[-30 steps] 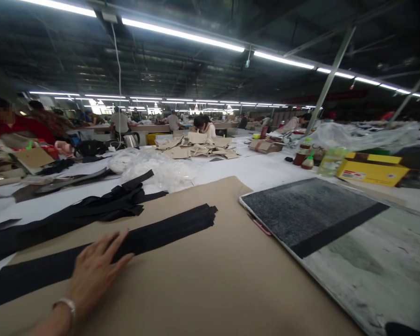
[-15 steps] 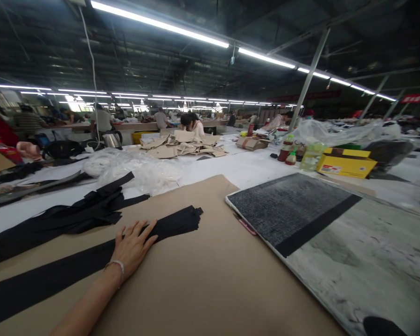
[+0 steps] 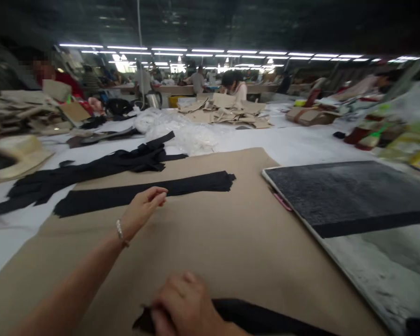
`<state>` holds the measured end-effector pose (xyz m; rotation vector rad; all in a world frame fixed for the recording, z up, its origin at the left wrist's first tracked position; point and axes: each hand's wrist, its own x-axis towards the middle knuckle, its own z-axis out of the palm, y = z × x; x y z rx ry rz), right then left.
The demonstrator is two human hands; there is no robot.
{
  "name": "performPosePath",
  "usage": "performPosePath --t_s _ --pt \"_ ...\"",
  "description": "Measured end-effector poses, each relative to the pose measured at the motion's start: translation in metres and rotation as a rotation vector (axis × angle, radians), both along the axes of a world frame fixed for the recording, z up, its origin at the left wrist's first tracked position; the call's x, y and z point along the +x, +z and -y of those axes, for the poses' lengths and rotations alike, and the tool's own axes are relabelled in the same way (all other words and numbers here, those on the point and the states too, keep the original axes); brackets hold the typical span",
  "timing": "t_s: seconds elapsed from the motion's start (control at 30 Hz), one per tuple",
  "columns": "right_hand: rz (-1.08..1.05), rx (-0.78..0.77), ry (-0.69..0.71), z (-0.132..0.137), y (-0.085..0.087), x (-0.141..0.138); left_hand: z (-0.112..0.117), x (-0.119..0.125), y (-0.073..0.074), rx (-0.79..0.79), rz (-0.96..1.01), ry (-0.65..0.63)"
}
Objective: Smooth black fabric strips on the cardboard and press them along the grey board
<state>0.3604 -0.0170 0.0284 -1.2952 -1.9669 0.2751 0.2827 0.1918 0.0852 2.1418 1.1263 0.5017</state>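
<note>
My left hand, with a bracelet at the wrist, is just at the near edge of a stack of black fabric strips. Its thumb and fingers are pressed together; whatever may be between them is too small to make out. At the bottom of the view, slightly blurred, my right hand is closed over a black fabric strip, which sticks out on both sides. Both hands are above a brown sheet. Behind the stack lies a looser heap of black strips.
A pale board with a dark textured panel lies at right, a pink-handled tool by its edge. Farther back are clear plastic wrap, beige pieces, bottles and a straw-coloured hat. Co-workers sit beyond.
The view has turned left and down. My left hand has lifted from lying spread on the strips and closed its fingers. My right hand has come into view with a black strip.
</note>
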Motion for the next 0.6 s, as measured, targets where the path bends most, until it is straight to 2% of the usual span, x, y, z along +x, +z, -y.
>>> performPosePath --t_s 0.07,0.13,0.23,0.33,0.43,0.53,0.6 --pt "-0.093 0.004 -0.045 -0.003 0.003 -0.001 0.033 -0.039 0.012 -0.165 0.018 0.006" --pt "-0.151 -0.003 -0.073 -0.003 0.009 -0.003 0.07 -0.073 0.016 -0.263 0.036 0.049" --pt "-0.145 -0.019 -0.088 0.0 0.019 -0.008 0.119 -0.106 0.003 -0.438 0.192 0.129" --pt "-0.065 -0.02 -0.109 0.004 0.022 -0.016 0.149 -0.112 -0.022 -0.537 0.434 0.239" --pt "0.06 0.004 -0.076 0.008 0.021 -0.022 0.164 -0.105 -0.041 -0.58 0.576 0.271" --pt "0.142 -0.003 -0.046 0.012 0.024 -0.023 0.169 -0.104 -0.05 -0.58 0.603 0.264" --pt "0.114 -0.077 -0.065 0.014 0.031 -0.021 0.171 -0.107 -0.052 -0.564 0.605 0.276"
